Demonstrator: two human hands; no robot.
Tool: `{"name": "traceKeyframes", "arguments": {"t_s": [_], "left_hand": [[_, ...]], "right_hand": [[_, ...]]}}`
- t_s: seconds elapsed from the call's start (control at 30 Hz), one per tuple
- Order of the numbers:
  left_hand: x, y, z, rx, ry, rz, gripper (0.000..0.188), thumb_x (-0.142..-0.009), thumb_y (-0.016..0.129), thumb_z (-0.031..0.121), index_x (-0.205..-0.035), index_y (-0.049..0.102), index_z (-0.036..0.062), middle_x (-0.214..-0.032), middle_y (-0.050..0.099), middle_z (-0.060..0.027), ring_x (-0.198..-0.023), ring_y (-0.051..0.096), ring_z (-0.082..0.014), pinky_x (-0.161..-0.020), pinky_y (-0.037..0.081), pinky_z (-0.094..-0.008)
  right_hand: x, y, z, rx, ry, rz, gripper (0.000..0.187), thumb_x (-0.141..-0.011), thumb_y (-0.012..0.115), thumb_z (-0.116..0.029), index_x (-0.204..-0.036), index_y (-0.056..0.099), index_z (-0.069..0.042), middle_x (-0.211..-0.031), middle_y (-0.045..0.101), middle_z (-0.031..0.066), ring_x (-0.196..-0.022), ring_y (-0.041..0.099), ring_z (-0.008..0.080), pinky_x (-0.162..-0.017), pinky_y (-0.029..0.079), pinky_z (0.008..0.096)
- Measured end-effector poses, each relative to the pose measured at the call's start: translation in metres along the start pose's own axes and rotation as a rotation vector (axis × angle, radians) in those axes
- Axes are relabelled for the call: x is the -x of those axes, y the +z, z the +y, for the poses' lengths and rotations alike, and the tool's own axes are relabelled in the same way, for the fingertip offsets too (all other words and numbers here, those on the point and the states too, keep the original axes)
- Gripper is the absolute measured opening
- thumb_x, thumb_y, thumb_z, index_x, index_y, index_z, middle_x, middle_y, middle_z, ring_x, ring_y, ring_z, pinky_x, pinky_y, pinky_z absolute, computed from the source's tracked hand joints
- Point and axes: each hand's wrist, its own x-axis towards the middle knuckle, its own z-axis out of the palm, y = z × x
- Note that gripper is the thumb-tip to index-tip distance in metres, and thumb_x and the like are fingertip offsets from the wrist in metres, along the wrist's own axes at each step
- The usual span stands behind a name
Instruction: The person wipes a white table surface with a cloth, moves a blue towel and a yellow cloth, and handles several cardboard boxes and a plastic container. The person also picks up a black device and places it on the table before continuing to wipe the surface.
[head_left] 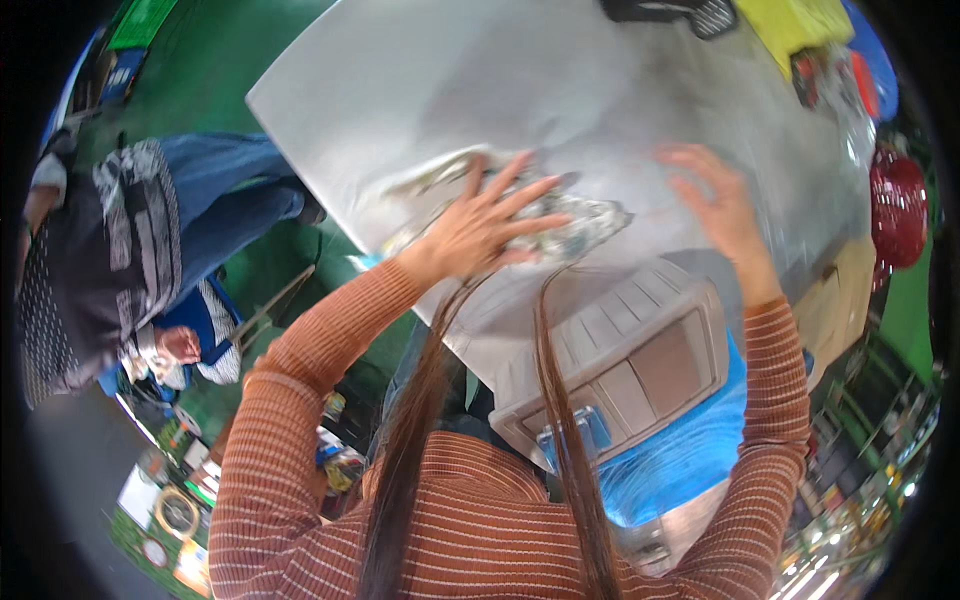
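Note:
My left hand (483,222) lies flat with its fingers spread over a crumpled, pale patterned cloth (595,226) on the grey table (350,100). Part of the cloth is hidden under the palm. To the right, my right hand (718,200) is held over the table with its fingers apart and slightly bent, holding nothing. It is a little blurred, and whether it touches the tabletop I cannot tell. Between my forearms, near my body, sits a grey plastic case (610,365) with ribbed sides and recessed panels.
A blue sheet (650,460) lies beside the plastic case. Another person in jeans (220,190) is at the left, past the table's edge. A black object (670,12), a yellow item (800,30) and a dark red shiny object (898,208) are along the far and right sides.

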Motion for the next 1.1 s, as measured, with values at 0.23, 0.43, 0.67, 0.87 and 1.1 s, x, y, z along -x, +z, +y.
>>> {"name": "traceKeyframes", "arguments": {"t_s": [0.23, 0.43, 0.67, 0.87, 1.1], "left_hand": [[-0.218, 0.046, 0.054, -0.084, 0.060, 0.438, 0.048, -0.090, 0.043, 0.044, -0.136, 0.036, 0.0312, -0.140, 0.035, -0.0028, -0.133, 0.023, -0.0322, -0.104, 0.017, -0.0631], [-0.095, 0.029, 0.064, 0.032, 0.240, 0.108, 0.054, -0.084, 0.059, 0.032, -0.134, 0.040, 0.0283, -0.137, 0.037, -0.0028, -0.135, 0.020, -0.0313, -0.107, 0.017, -0.0590], [0.050, -0.045, 0.057, 0.423, -0.266, 0.471, 0.025, -0.085, 0.058, 0.015, -0.108, 0.061, 0.0078, -0.120, 0.055, -0.0092, -0.120, 0.046, -0.0288, -0.099, 0.036, -0.0401], [0.183, 0.017, 0.159, 2.031, -0.274, -0.053, 0.032, -0.091, 0.052, 0.024, -0.118, 0.051, 0.0045, -0.103, 0.059, -0.0097, -0.097, 0.058, -0.0227, -0.091, 0.044, -0.0348], [0.152, -0.009, 0.272, 1.828, -0.684, 0.236, 0.050, -0.085, 0.047, 0.013, -0.132, 0.033, 0.0062, -0.115, 0.055, -0.0094, -0.101, 0.056, -0.0197, -0.089, 0.045, -0.0394]], "right_hand": [[0.145, -0.029, 0.006, -0.341, 0.443, 0.707, 0.020, -0.091, 0.049, -0.005, -0.106, 0.061, 0.000, -0.104, 0.062, 0.0060, -0.097, 0.057, 0.0116, -0.085, 0.044, 0.0233], [0.246, 0.023, -0.001, -0.234, 0.568, 0.753, 0.020, -0.088, 0.054, -0.008, -0.106, 0.063, -0.003, -0.101, 0.063, 0.0053, -0.095, 0.058, 0.0131, -0.084, 0.044, 0.0246], [0.215, 0.021, -0.007, -0.031, 0.565, 0.375, 0.036, -0.089, 0.054, -0.031, -0.103, 0.062, 0.001, -0.091, 0.064, 0.0162, -0.086, 0.060, 0.0259, -0.077, 0.046, 0.0321], [0.206, 0.007, 0.007, -0.128, 0.501, 0.229, 0.038, -0.086, 0.056, -0.037, -0.096, 0.064, -0.001, -0.081, 0.064, 0.0142, -0.075, 0.059, 0.0230, -0.069, 0.045, 0.0327], [0.209, 0.017, 0.021, -0.280, 0.459, 0.245, 0.040, -0.088, 0.056, -0.038, -0.096, 0.065, 0.000, -0.080, 0.064, 0.0078, -0.076, 0.057, 0.0142, -0.070, 0.045, 0.0298]]}}
